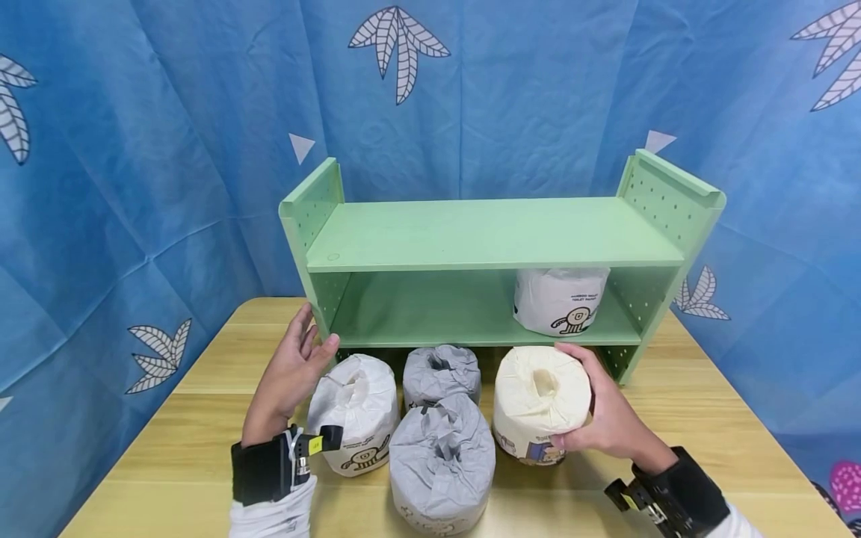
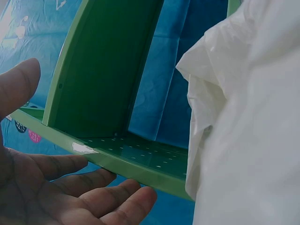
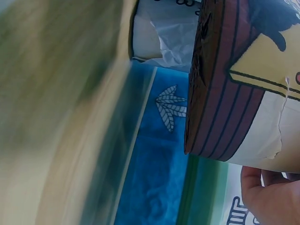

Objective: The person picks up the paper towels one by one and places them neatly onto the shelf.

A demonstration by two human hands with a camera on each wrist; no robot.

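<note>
My right hand [image 1: 608, 418] grips a cream paper-wrapped toilet roll [image 1: 541, 396] from its right side, thumb in front and fingers behind. That roll is upright in front of the shelf, and its printed cartoon wrapper [image 3: 262, 93] fills the right of the right wrist view. My left hand [image 1: 292, 370] is at the left side panel of the green shelf [image 1: 464, 310], fingers loosely extended by its edge. Beside that hand stands a white wrapped roll [image 1: 355, 411]. Between the two hands are two grey wrapped rolls, one in front [image 1: 442, 463], one behind [image 1: 440, 373].
On the middle board, under the top board [image 1: 491, 232], a white wrapped roll [image 1: 561, 302] stands toward the right. The wooden table [image 1: 175, 448] extends to both sides. A blue leaf-print cloth [image 1: 511, 97] hangs behind.
</note>
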